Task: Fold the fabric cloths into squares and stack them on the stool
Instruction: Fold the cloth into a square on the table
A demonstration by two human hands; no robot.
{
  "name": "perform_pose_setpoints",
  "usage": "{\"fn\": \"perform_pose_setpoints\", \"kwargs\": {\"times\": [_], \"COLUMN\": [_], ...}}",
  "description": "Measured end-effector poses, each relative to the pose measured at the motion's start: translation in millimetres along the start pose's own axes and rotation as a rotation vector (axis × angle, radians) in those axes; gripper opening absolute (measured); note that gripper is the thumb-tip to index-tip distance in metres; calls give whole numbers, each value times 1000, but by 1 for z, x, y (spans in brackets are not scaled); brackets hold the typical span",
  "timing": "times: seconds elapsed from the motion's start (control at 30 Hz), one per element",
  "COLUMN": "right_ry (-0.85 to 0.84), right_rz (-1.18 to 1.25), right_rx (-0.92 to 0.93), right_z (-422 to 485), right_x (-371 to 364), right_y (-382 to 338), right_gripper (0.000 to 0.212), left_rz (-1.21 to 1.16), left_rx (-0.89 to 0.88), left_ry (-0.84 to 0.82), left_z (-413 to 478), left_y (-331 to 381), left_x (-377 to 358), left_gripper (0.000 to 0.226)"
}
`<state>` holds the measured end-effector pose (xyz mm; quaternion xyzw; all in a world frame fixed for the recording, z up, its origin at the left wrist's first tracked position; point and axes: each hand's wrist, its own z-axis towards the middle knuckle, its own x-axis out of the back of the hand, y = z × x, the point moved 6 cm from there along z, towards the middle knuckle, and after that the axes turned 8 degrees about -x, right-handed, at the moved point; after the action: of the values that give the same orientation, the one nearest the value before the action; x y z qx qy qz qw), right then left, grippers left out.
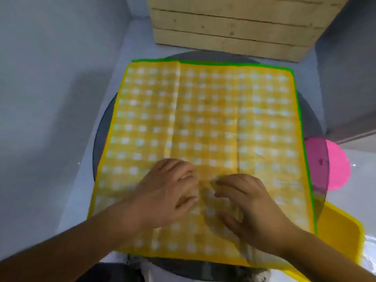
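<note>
Yellow checked cloth (203, 110) is flat on the stool (213, 57). My left hand (168, 192) and right hand (250, 206) pinch its near middle, fingers curled. First fold's starting, so next I guess I lift and line up the edges.

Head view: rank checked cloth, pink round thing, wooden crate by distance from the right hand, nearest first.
1. Yellow checked cloth: under the right hand, touching it.
2. Pink round object: off to the right.
3. Wooden crate: far side, beyond the cloth.
</note>
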<state>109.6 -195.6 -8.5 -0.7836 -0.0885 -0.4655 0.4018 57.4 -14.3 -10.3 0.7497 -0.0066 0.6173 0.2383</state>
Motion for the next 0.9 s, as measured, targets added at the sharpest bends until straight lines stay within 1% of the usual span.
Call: {"fn": "perform_pose_setpoints", "kwargs": {"times": [0.03,0.07,0.2,0.4,0.57,0.67,0.8,0.9], "right_ry": [29,36,93,175,160,147,92,65], "right_rz": [-7,-16,-90,-113,-104,-102,-65,-48], "right_rx": [70,90,132,175,160,160,177,172], "right_z": [0,3,2,-3,-13,-24,-41,-53], "right_x": [-5,-9,-28,-41,-49,-51,-58,-61], "right_y": [2,3,12,18,14,6,0,-3], "right_gripper": [34,34,32,36,42,41,43,46], "left_rz": [36,44,88,159,202,192,204,159], "left_rx": [-62,-98,-146,-131,-105,-94,-121,-105], "left_ry": [-6,-10,30,99,74,49,79,72], "left_z": [1,4,2,-5,-11,-21,-43,-60], "left_y": [1,0,-3,-3,5,11,28,35], "left_x": [-10,-15,-40,-55,-58,-60,-64,-66], "left_gripper": [40,40,46,62,72,69,57,56]}}
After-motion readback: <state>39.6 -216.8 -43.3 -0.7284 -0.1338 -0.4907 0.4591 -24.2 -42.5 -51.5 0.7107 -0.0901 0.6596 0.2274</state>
